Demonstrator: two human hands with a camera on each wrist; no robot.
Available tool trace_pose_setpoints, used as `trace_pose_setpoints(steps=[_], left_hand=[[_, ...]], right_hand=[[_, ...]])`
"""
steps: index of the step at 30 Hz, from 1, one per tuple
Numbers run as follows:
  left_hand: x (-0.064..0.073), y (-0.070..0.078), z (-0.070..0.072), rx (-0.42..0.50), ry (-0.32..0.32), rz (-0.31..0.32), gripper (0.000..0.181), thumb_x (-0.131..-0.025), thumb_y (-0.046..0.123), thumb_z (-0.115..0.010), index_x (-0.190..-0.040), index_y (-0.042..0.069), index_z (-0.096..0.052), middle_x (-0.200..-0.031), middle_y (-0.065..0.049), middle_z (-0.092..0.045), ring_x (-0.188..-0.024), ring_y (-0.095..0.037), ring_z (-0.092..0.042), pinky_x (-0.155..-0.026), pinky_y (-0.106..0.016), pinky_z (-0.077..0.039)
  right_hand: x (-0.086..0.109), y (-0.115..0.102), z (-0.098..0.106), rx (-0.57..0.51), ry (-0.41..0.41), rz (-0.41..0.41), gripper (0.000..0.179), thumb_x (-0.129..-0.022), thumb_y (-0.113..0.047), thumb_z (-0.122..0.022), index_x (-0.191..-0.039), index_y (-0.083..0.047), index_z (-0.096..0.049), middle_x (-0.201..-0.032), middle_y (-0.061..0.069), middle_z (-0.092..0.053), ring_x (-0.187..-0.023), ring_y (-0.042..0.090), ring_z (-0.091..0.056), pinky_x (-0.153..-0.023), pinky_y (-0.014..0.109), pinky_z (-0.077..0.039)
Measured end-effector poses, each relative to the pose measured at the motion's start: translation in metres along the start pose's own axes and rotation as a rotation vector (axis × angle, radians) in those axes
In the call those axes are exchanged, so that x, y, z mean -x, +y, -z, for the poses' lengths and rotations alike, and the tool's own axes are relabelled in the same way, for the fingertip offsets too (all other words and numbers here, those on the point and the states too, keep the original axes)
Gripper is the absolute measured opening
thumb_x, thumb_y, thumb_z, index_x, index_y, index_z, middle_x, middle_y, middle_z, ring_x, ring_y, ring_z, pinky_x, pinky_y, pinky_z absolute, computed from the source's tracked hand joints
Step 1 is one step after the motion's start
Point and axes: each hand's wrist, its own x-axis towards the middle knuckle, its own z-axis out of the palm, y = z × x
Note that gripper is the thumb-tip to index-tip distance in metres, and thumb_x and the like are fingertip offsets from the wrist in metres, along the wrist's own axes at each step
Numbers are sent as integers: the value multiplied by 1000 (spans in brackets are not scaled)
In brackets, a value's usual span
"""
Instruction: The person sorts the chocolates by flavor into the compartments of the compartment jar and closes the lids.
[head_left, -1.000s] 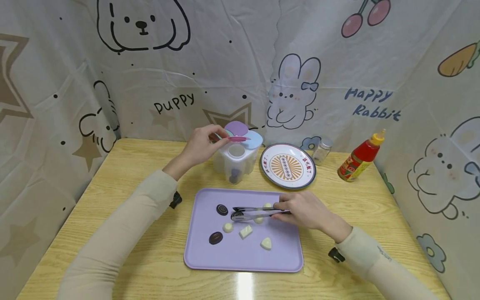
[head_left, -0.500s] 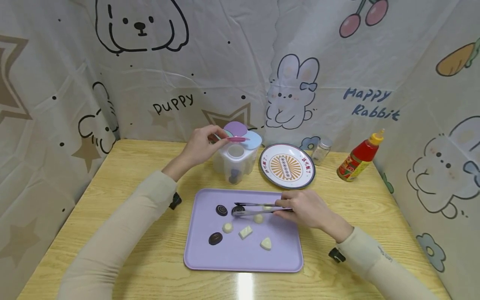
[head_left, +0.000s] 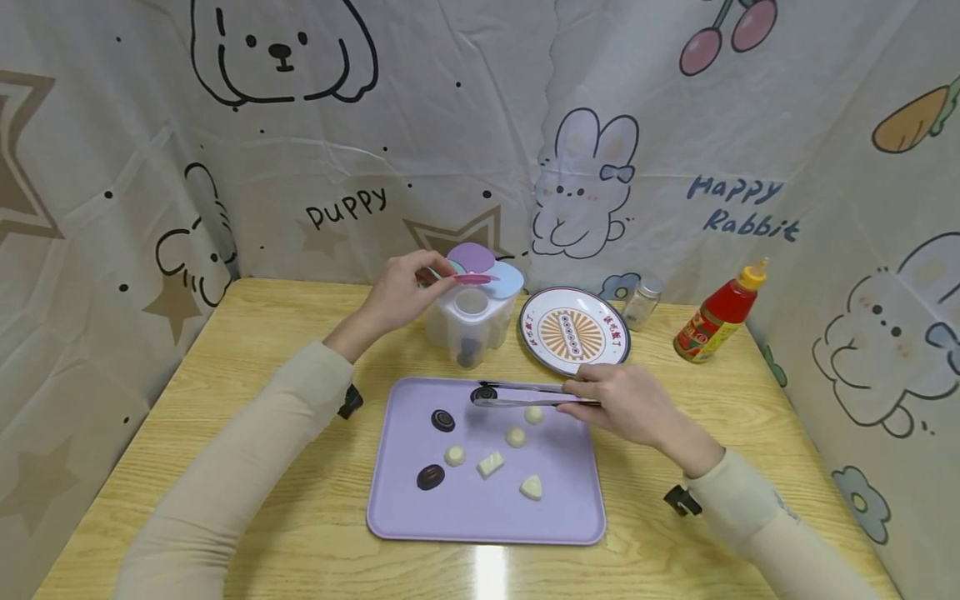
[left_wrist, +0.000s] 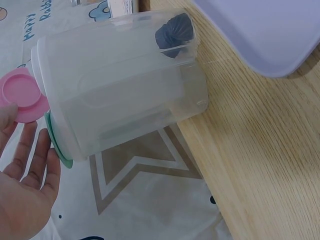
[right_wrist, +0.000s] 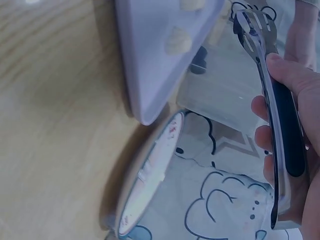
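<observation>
My left hand (head_left: pixel 405 292) pinches a pink round lid (left_wrist: pixel 21 91), holding it raised over the uncovered front compartment of a clear lidded container (left_wrist: pixel 120 85). Inside that compartment lies a dark ridged piece (left_wrist: pixel 175 34). My right hand (head_left: pixel 626 404) grips metal tongs (right_wrist: pixel 287 130) with dark handles. Between the tong tips sits a dark round chocolate (head_left: pixel 483 393), over the far edge of the lilac tray (head_left: pixel 487 521). Two other dark chocolates (head_left: pixel 431 477) lie on the tray's left. Several cream-white chocolates (head_left: pixel 491 465) are spread across its middle and right.
Behind the tray, a patterned plate (head_left: pixel 575 332) lies right of the container. Farther right stand a small glass jar (head_left: pixel 642 304) and a red sauce bottle (head_left: pixel 720 315). A printed cloth (head_left: pixel 450 125) hangs behind the wooden table (head_left: pixel 300 500).
My right hand has moved the tongs away from me toward the container, carrying the dark chocolate from the tray's middle to its far edge. The left hand stays at the lid.
</observation>
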Motion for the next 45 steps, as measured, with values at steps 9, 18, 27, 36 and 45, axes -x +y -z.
trace_pose_setpoints(steps=[9,18,27,36,45], left_hand=[[0,2,0,-11,1,0,13,-101,15,-72,-109,5,-74,-113,-14,-76,-97,-30,-73,-88,-42,-60],[1,5,1,-14,-12,14,14,-102,15,-71,-110,5,-73,-115,-14,-75,-99,-30,-71,-89,-43,-60],[1,5,2,-14,-10,8,14,-102,15,-71,-110,5,-74,-114,-14,-75,-97,-29,-72,-87,-41,-59],[0,6,2,4,-9,12,13,-101,15,-72,-108,4,-74,-112,-14,-76,-96,-29,-71,-86,-38,-58],[0,3,0,-3,-7,5,14,-101,15,-71,-109,4,-74,-112,-15,-76,-96,-29,-71,-87,-41,-59]], right_hand=[[-13,9,14,41,81,10,65,-108,-61,-40,-90,-14,-81,-77,-3,-69,-57,6,-55,-48,23,-43],[-25,19,26,53,131,-9,64,-107,-61,-44,-92,-12,-83,-81,0,-74,-58,9,-60,-46,23,-43],[-42,29,36,57,191,-15,28,-94,-41,-79,-91,-13,-83,-81,-1,-74,-53,8,-58,-44,23,-39],[-58,39,37,49,220,-30,21,-82,-29,-89,-91,-11,-83,-79,2,-75,-50,9,-56,-42,22,-35],[-65,44,36,55,205,-42,21,-83,-30,-89,-91,-10,-83,-81,4,-76,-52,14,-62,-41,23,-34]])
